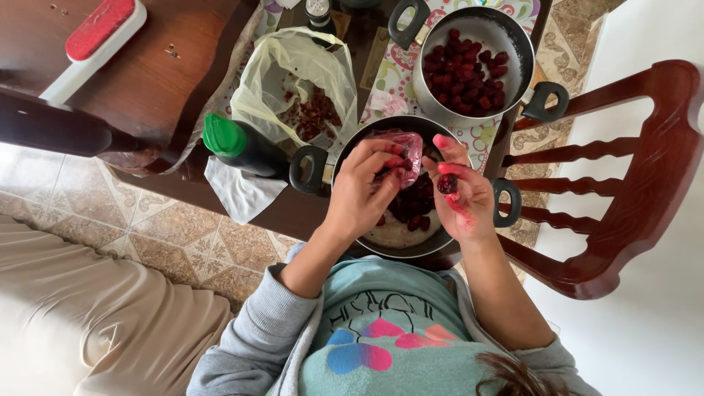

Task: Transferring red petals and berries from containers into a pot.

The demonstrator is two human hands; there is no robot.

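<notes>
My right hand (463, 199), its fingers stained red, holds a dark red fruit (447, 183) over the near pot (350, 150). That pot has black handles and holds more dark red fruit (412, 209). My left hand (361, 187) is pinched on a thin dark tool beside the fruit; I cannot tell what kind of tool it is. Its fingertips touch a crumpled, pink-stained clear plastic (408, 145) lying in the pot. A second pot (513, 44) farther back is filled with red fruit (466, 70).
A pale plastic bag (273, 81) with red scraps lies left of the pots. A dark bottle with a green cap (236, 144) lies beside the near pot's handle. A red-and-white brush (94, 38) rests on the dark wooden table (147, 81). A wooden chair (631, 176) stands at the right.
</notes>
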